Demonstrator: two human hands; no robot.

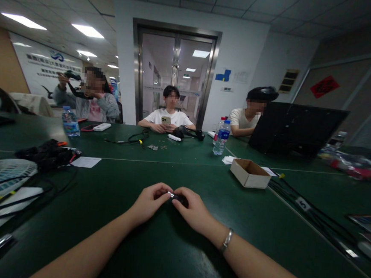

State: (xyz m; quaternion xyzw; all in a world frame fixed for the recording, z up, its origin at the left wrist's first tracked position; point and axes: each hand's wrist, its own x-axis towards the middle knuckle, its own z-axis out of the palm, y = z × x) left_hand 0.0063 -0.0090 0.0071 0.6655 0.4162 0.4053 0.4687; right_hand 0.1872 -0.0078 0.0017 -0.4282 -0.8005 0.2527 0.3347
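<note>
One tube (175,196) is pinched by left grip (150,201) and right grip (194,207) above the tabletop (128,174), box (256,182) at two o'clock; judged light, stiff, slick, best held by its ends.

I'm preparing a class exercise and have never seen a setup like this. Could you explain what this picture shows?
No machine: both bare arms belong to a person whose head-worn camera looks forward and down. Their left hand and right hand meet over a green table, together holding a small dark object with a silver end, too covered to name. To the right is an open box, with black cables beside it; a fan is at the left edge, and bottles stand farther back. Three people are across the table.
</note>
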